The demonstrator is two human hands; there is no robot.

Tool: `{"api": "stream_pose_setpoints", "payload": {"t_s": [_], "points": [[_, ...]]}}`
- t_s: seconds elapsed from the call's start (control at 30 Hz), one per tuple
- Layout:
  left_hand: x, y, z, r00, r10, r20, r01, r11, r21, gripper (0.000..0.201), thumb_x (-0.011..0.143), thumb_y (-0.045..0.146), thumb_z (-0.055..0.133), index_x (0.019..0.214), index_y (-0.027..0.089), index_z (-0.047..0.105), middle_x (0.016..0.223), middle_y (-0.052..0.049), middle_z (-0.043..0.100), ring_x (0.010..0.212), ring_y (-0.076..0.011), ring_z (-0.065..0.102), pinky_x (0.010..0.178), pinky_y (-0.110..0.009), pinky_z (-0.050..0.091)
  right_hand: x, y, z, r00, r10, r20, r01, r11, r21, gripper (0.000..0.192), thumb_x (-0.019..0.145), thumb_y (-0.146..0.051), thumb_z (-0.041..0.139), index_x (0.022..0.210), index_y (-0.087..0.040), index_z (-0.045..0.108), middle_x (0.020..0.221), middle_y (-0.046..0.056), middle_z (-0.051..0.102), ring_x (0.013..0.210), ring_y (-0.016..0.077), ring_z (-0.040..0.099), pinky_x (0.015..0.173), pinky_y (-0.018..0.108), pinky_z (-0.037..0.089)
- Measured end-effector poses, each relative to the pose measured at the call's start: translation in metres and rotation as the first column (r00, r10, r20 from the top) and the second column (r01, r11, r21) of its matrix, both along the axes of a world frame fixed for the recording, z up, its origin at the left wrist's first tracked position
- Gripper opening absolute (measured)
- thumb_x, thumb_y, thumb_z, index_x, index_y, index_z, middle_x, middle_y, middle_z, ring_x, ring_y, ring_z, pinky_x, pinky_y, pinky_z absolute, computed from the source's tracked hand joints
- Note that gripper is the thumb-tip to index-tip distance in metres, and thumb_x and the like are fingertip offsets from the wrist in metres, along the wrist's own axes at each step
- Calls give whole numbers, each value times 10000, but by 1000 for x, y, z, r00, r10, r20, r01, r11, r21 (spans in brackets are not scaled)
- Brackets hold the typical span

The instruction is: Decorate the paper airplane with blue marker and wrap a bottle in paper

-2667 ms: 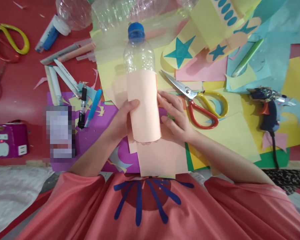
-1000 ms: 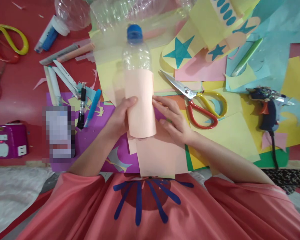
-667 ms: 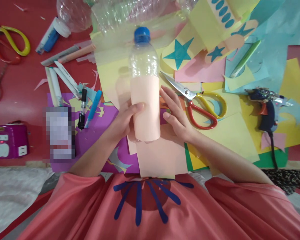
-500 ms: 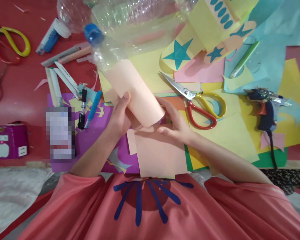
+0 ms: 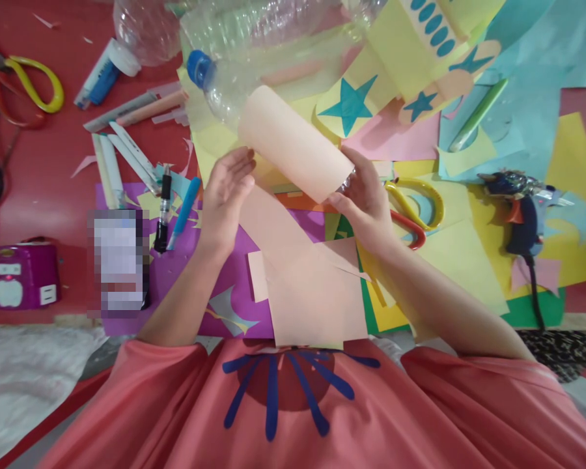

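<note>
A clear plastic bottle (image 5: 224, 91) with a blue cap (image 5: 200, 68) is tilted, cap toward the upper left. Peach paper (image 5: 293, 140) is wrapped around its body. My right hand (image 5: 368, 202) grips the base end, thumb below and fingers behind. To the left of the wrap, my left hand (image 5: 229, 195) has its fingers stretched, holding nothing; its fingertips are close to the paper. Beneath the bottle a peach strip (image 5: 276, 225) slants down over a flat peach sheet (image 5: 317, 299). Scissors (image 5: 415, 202) lie partly hidden behind my right hand.
A glue gun (image 5: 522, 215) rests on yellow paper at the right. Pens (image 5: 183, 212) and a phone (image 5: 120, 260) lie left, beyond them a purple box (image 5: 25, 275). Star-decorated paper (image 5: 349, 107) and more plastic bottles (image 5: 254, 29) are at the back.
The wrapped bottle has moved right and slightly up. My left hand has let go of it and opened. My right hand has closed on the base, and a peach strip now shows below.
</note>
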State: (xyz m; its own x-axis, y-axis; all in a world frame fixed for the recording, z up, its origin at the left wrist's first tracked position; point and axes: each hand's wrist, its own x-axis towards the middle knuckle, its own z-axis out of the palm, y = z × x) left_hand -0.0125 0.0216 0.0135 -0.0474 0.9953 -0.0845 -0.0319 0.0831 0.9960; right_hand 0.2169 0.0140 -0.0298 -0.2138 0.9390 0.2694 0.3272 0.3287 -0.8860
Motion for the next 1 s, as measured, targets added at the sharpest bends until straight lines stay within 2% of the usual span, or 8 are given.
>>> {"api": "stream_pose_setpoints", "payload": {"t_s": [0.1,0.2,0.33,0.4,0.47,0.57,0.73,1.0], "points": [[-15,6,-1,960,28,-278,0,995,102,275,807,338,672,1071,295,609,1263,-29,609,1296,-256,506,1170,-415,317,2,4,-3,999,-38,-9,39,997,60,560,930,-554,477,1419,-334,316,1391,89,521,1179,231,609,939,417,580],[-27,11,-5,861,-4,-509,49,996,77,387,706,218,737,1065,295,618,1271,-45,572,1393,-319,369,1225,-459,197,8,12,-2,986,-167,-1,165,977,132,447,947,-508,474,1346,-317,412,1319,76,567,1226,226,592,1012,429,548],[-27,13,-10,782,-14,-623,65,996,59,505,626,170,773,1085,305,612,1237,-56,568,1394,-364,327,1231,-495,116,15,13,9,927,-374,2,365,906,215,341,969,-429,461,1281,-291,452,1340,94,533,1313,242,529,1073,479,499],[-22,13,-10,762,-30,-647,87,995,57,517,616,164,765,1090,304,613,1189,-54,587,1352,-367,368,1213,-501,152,13,6,19,896,-442,38,393,831,394,334,966,-336,481,1297,-296,464,1383,109,508,1373,278,468,1059,511,494],[-17,11,-8,746,-44,-664,106,993,54,502,621,156,745,1088,295,621,1129,-54,603,1284,-359,429,1189,-501,197,5,-4,26,934,-348,85,218,740,637,353,941,-220,496,1284,-301,509,1205,95,623,1201,261,611,942,461,564],[-12,8,-3,777,-58,-627,125,990,64,486,631,144,721,1089,284,637,1089,-50,598,1197,-327,494,1154,-469,275,-12,-16,29,970,12,243,-165,765,622,270,961,-205,442,1195,-271,559,927,27,727,865,166,725,737,314,621],[-10,1,1,904,-36,-427,95,988,118,453,697,179,676,1134,291,627,1225,-37,577,1206,-281,521,1051,-388,411,-25,-19,19,921,6,391,-159,919,361,338,1007,-305,383,1263,-215,584,1264,140,673,1212,235,635,995,472,561],[-13,5,-6,996,20,-89,-11,995,102,791,695,447,784,1349,371,346,1468,84,445,1491,-273,193,1175,-436,250,-14,-20,16,862,147,485,-343,874,345,535,878,-94,483,1372,-293,538,1490,131,488,1410,271,451,1041,535,498]]}}
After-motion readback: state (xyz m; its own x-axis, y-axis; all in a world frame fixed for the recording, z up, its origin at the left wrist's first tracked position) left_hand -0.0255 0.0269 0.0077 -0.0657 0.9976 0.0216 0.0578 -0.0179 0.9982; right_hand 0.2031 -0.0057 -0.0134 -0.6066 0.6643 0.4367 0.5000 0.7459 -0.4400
